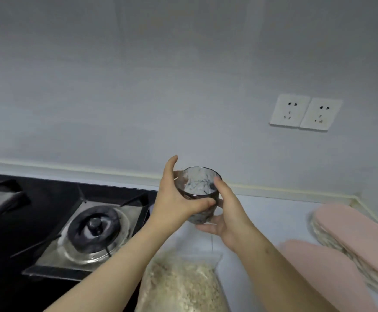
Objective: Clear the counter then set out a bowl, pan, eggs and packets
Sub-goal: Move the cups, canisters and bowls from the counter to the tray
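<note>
In the head view, you hold a dark glass cup [198, 192] with both hands, lifted above the white counter [264, 210], just to the right of the gas stove [93, 230]. The cup leans a little toward you, so its inside is visible.

Your left hand [174, 201] grips it from the left: the thumb curls across the near side and the fingers go around the far side, with one finger pointing up. Your right hand [228, 219] grips it from the right, with the thumb on the rim and the fingers curled under the base.

Below your arms, a clear bag of pale grains [183, 287] lies on the counter beside the stove. Two pink packets [359, 230] lie at the right, one near the corner and one closer to you. Two white sockets [305, 112] are on the wall above them.
</note>
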{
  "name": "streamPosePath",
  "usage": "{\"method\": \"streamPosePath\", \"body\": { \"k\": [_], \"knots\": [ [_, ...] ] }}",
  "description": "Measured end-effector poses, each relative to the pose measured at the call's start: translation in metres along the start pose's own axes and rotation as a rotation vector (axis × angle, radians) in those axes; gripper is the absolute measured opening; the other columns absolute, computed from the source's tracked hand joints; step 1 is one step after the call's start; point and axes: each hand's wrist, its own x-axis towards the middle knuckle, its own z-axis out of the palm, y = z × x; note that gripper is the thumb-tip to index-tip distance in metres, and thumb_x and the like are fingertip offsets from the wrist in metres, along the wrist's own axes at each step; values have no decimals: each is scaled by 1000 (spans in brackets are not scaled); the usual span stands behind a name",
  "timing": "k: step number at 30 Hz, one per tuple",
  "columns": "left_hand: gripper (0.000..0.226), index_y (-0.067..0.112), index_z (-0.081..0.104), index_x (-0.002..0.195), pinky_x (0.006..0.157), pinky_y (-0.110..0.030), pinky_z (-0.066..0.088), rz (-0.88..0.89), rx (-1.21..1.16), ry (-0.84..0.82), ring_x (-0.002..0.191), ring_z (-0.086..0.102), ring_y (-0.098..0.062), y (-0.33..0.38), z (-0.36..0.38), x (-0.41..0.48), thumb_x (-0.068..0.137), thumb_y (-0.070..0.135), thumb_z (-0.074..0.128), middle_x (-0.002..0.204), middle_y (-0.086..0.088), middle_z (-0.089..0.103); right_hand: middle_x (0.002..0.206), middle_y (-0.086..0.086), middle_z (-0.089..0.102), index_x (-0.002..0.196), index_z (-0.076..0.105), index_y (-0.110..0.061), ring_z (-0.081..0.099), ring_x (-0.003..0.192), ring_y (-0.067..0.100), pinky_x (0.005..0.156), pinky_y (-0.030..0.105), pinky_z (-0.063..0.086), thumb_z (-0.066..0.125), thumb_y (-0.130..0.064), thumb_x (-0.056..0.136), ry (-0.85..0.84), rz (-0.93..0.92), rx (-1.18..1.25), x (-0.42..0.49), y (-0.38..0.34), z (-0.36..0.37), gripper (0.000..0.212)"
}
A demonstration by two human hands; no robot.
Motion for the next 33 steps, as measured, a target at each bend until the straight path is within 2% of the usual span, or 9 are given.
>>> {"method": "streamPosePath", "body": {
  "k": [4,8,12,17,19,23,28,31,33],
  "knots": [
    [127,51,10,140,105,-40,43,-26,58,56,125,47,-16,-11,-84,-13,34,45,81,133,-1,40,98,-5,61,113,54,-25,66,96,29,81,48,55,46,-45,92,-75,-5,-55,-1,19,81,30],
    [130,49,11,140,108,-42,41,-74,34,100,128,46,-16,-29,-193,-33,33,45,85,142,-1,38,111,1,65,118,54,-26,66,99,31,78,44,57,47,-49,89,-170,9,-105,-6,48,185,37],
    [97,39,38,120,101,-30,45,-62,99,208,119,52,-10,-48,-312,-60,34,44,84,132,1,48,109,-1,64,117,54,-28,66,99,33,78,46,57,48,-49,89,-225,11,-126,-13,88,302,36],
    [70,40,41,104,79,-8,47,-67,135,243,95,57,11,-56,-470,-90,56,20,88,111,14,56,113,4,64,119,53,-27,65,99,35,70,41,58,48,-49,89,-265,78,-95,-32,137,458,38],
    [68,42,38,100,74,-6,46,-82,158,262,92,55,11,-61,-533,-98,61,12,86,105,18,54,116,6,62,120,53,-28,63,102,35,69,41,58,49,-49,88,-292,113,-77,-39,155,522,38],
    [89,37,33,115,93,-20,45,-139,161,331,105,57,-2,-76,-635,-106,44,31,86,107,21,55,116,8,63,119,54,-27,64,100,33,74,47,58,52,-48,86,-324,157,-68,-45,183,629,38],
    [88,33,28,125,80,-5,45,-104,187,432,94,54,10,-89,-732,-98,63,5,84,101,27,45,107,3,66,111,58,-29,65,96,28,68,38,56,45,-49,89,-418,83,-172,-26,201,732,32],
    [106,23,19,144,103,-28,44,-131,258,437,118,51,-12,-104,-790,-80,62,9,85,116,11,46,100,-3,64,106,58,-31,63,99,29,68,37,56,43,-48,91,-437,41,-219,-8,209,789,27],
    [112,24,16,147,108,-31,39,-148,313,437,124,47,-15,-110,-829,-64,60,12,86,125,3,41,100,-4,62,110,55,-32,62,101,31,73,39,57,44,-49,91,-454,58,-229,7,212,829,28]
  ]
}}
